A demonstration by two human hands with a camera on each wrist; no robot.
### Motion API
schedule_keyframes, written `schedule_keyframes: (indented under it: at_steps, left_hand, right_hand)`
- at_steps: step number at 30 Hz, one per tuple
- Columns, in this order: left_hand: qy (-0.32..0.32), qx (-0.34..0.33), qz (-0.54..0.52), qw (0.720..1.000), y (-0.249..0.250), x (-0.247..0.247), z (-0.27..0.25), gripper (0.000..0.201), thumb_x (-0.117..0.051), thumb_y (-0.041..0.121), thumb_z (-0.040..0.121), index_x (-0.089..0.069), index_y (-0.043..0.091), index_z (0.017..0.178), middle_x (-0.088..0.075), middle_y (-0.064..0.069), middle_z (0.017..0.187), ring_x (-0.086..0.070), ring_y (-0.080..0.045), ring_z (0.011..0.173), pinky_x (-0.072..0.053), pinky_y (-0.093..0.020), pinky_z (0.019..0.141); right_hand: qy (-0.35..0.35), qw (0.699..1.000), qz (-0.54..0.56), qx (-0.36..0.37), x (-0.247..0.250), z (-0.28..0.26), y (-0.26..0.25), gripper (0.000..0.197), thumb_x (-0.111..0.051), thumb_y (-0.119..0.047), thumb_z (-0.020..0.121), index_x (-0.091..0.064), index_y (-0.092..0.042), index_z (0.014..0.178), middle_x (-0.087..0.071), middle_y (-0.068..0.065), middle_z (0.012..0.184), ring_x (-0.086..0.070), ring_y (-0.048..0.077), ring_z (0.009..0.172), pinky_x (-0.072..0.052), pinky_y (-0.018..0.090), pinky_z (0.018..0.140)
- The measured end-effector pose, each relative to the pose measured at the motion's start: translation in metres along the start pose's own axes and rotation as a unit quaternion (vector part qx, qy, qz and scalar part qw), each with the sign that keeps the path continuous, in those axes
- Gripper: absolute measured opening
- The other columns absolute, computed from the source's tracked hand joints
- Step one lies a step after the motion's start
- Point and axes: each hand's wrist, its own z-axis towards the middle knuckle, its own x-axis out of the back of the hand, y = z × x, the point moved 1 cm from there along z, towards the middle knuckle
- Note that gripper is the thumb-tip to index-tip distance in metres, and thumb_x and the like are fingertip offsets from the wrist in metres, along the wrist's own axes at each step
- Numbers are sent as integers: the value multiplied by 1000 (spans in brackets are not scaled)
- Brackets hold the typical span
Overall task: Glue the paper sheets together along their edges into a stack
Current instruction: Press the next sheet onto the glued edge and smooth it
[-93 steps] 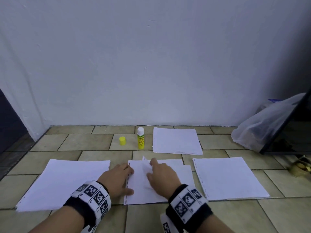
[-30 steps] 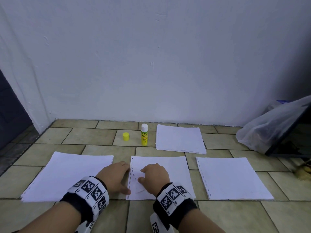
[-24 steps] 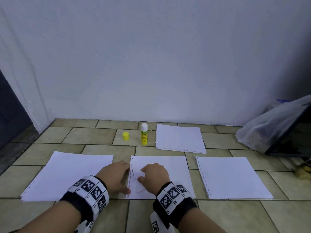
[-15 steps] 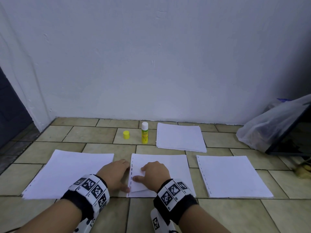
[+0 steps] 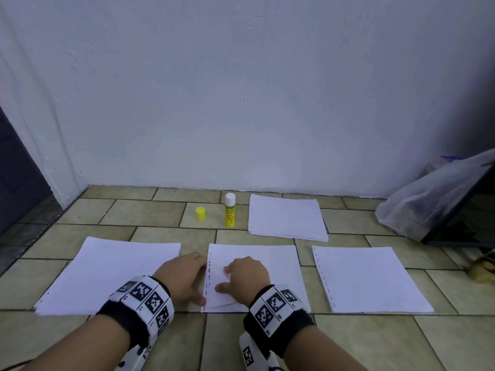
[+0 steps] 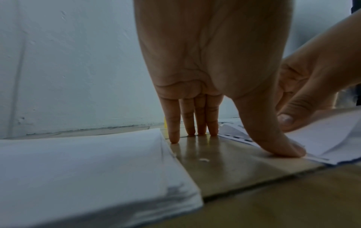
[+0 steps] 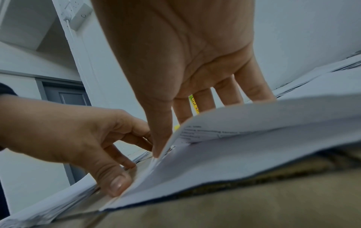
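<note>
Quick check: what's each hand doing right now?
Left hand: open, fingertips on the floor tile, thumb on the middle paper stack's punched edge.
Right hand: open, fingers on that stack's lifted top sheet.

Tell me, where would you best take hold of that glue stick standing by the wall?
Probably around the yellow body of the glue stick, below its white top, coming from the near side or from above. It stands upright with its yellow cap off beside it. The paper stack crowds its right side, so that approach looks tighter.
</note>
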Motion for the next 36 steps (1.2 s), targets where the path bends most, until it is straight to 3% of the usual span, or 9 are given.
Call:
schedule_keyframes:
  at_steps: [10, 14, 16, 17, 19, 23, 27, 32, 36]
  left_hand:
    - [-2, 7, -4, 1000, 1, 0, 0, 78, -78, 45, 72, -41, 25, 137, -46, 8, 137, -48, -14, 122, -41, -29, 102]
    - [-15, -1, -11, 1000, -1, 2, 1, 82, -82, 40, 68, -41, 24, 137, -45, 7, 137, -45, -13, 125, -37, -27, 105]
    - [-29, -8, -6, 1000, -3, 6, 2, 83, -84, 39, 67, -42, 24, 137, -45, 7, 136, -43, -13, 126, -35, -25, 105]
    - [-36, -11, -3, 999, -3, 8, 2, 82, -84, 40, 67, -42, 23, 135, -45, 6, 135, -43, -13, 125, -35, -24, 103]
    - [-46, -11, 1, 999, -1, 11, 3, 80, -84, 43, 66, -43, 21, 132, -45, 5, 132, -44, -13, 121, -37, -23, 100]
    - [-54, 2, -16, 998, 1, 16, 2, 77, -81, 50, 67, -43, 21, 128, -44, 6, 127, -45, -12, 116, -40, -26, 98]
    - [-44, 7, -12, 999, 8, 13, 3, 83, -80, 49, 70, -37, 19, 135, -39, 5, 133, -44, -13, 121, -41, -29, 101]
    - [-41, -6, 77, 996, 17, 8, 8, 112, -79, 46, 72, -8, 16, 153, -2, 6, 159, -18, -19, 144, -30, -35, 114]
    - [-59, 4, 145, 988, 20, 10, 15, 108, -76, 53, 72, -14, 16, 152, -15, 3, 158, -18, -20, 142, -31, -39, 113]
  right_hand:
    - [-8, 1000, -1, -3, 1, 0, -1, 53, -60, -52, 86, -61, -13, 122, -61, 5, 121, -56, 24, 113, -45, 32, 91]
    - [-5, 1000, 17, -24, 1, 1, -4, 39, -41, -37, 97, -57, -5, 81, -56, 7, 83, -61, 29, 97, -41, 28, 71]
    - [-10, 1000, 6, -19, 3, 0, -3, 28, -40, -20, 97, -63, -4, 97, -62, 10, 98, -61, 28, 100, -45, 28, 74]
    - [-12, 1000, 2, -13, 5, -1, -2, 28, -43, -14, 95, -64, -6, 110, -63, 10, 111, -60, 28, 105, -47, 29, 80]
    - [-6, 1000, -5, -2, 7, -4, -1, 33, -48, -10, 92, -62, -12, 122, -60, 9, 122, -59, 27, 110, -47, 29, 87]
    - [-5, 1000, -8, -1, 5, -6, -1, 34, -56, -14, 91, -60, -15, 124, -59, 8, 123, -58, 26, 111, -46, 29, 86]
    - [-2, 1000, -29, 2, 3, -4, -3, 34, -56, -13, 91, -59, -14, 125, -58, 8, 124, -57, 26, 112, -45, 29, 85]
    - [-5, 998, -63, 18, 3, -2, -8, 43, -59, -23, 90, -48, -13, 131, -44, 11, 130, -40, 30, 122, -42, 35, 89]
    - [-28, 995, -96, 2, 3, 1, -13, 60, -67, -33, 84, -39, -11, 132, -36, 13, 133, -34, 32, 125, -40, 43, 93]
